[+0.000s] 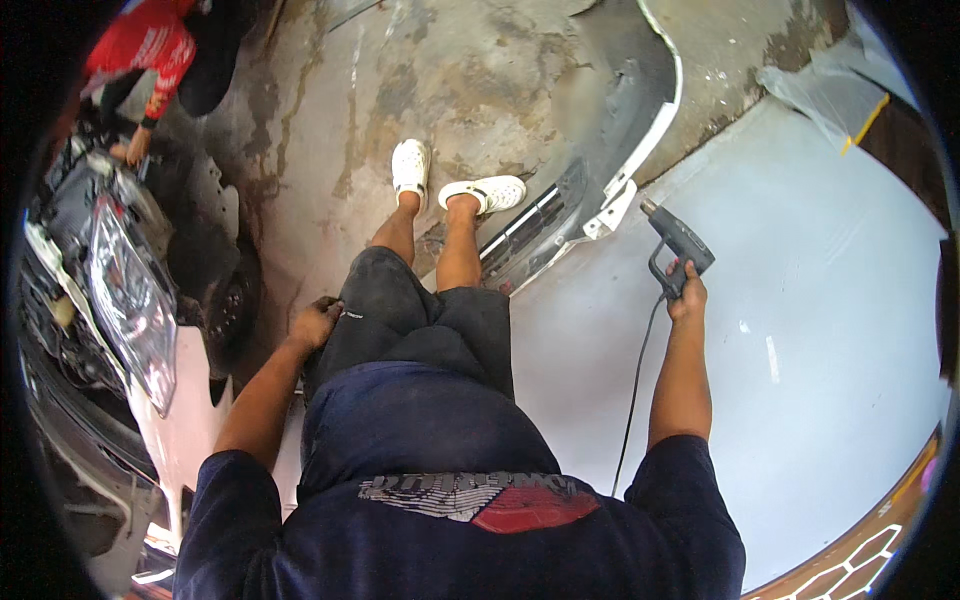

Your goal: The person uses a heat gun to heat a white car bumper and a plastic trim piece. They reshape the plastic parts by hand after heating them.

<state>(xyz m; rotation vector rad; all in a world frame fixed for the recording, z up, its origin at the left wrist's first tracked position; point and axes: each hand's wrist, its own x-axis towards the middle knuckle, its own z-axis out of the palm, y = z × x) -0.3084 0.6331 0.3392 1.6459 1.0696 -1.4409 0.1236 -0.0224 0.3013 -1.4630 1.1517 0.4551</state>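
Observation:
In my right hand is a dark heat gun, gripped by its handle over a broad pale grey car panel. Its metal nozzle points away from me and to the left. A black cord drops from the handle across the panel toward my body. My left hand hangs beside the left leg of my black shorts, its fingers curled in; whatever may be inside them is hidden. Ahead of the panel lies a detached car bumper with a white edge and a black grille strip.
To my left stands a car with a clear headlight, a pinkish-white fender and exposed engine parts. Another person in a red top reaches into it. Plastic sheeting with yellow tape borders the panel's far right. The concrete floor is stained.

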